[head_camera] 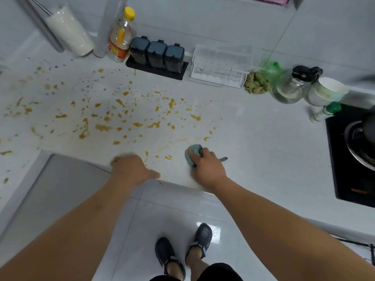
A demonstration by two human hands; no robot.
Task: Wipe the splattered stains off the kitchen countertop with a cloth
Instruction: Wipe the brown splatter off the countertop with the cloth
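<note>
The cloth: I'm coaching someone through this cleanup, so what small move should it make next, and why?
Probably slide the cloth a little to the left along the front edge. The right hand grips it bunched on the countertop, and the nearest orange stains lie just left of it, unwiped. The left hand rests on the counter edge beside them and may need to shift aside.

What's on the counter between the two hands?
Head view: a few orange stains on the countertop between left hand and right hand holding the cloth.
</note>
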